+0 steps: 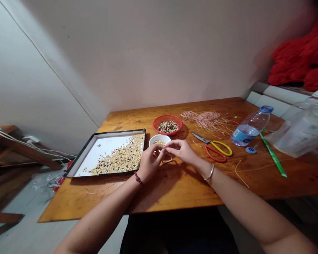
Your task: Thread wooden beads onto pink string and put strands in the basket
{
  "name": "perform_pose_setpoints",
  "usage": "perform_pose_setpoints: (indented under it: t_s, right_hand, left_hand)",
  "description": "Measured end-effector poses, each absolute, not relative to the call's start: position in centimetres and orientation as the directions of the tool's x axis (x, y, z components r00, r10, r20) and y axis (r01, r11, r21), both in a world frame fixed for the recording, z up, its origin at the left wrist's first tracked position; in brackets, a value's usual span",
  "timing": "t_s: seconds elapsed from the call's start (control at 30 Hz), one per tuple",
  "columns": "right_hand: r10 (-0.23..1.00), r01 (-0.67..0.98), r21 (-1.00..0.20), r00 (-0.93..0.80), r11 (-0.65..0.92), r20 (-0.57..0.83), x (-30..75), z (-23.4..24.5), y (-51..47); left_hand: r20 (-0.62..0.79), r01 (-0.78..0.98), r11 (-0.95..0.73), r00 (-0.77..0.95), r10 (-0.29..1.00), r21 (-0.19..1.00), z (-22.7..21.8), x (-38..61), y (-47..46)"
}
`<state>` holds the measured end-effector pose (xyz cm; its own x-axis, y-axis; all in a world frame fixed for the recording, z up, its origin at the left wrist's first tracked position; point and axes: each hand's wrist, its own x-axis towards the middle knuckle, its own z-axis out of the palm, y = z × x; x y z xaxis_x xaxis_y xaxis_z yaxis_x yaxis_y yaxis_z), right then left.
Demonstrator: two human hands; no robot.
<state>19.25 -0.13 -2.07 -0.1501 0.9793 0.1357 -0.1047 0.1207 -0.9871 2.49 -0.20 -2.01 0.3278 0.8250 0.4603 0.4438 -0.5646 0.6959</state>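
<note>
My left hand (149,162) and my right hand (181,151) meet over the wooden table (175,190), fingertips pinched together just in front of a small white bowl (159,140) of pale beads. A short strand of beads (167,159) hangs below the fingertips. What each pinch holds is too small to name. A dark bead bracelet circles my left wrist and a silver bangle my right.
A metal tray (95,150) with many pale and dark beads lies at left. Behind the bowl stands a red basket (167,124) of mixed beads. Pink cord (205,119), scissors (214,147), a water bottle (250,127), its cap (251,150) and a green stick (272,155) lie right.
</note>
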Motion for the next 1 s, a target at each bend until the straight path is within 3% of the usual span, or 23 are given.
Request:
perform_pose_setpoints:
  t_s: [1.0]
  right_hand:
    - [0.980, -0.115, -0.988, -0.163, 0.099, 0.117, 19.41, -2.38, 0.14]
  left_hand:
    - [0.465, 0.388, -0.557, 0.311, 0.829, 0.734, -1.95, 2.66, -0.34]
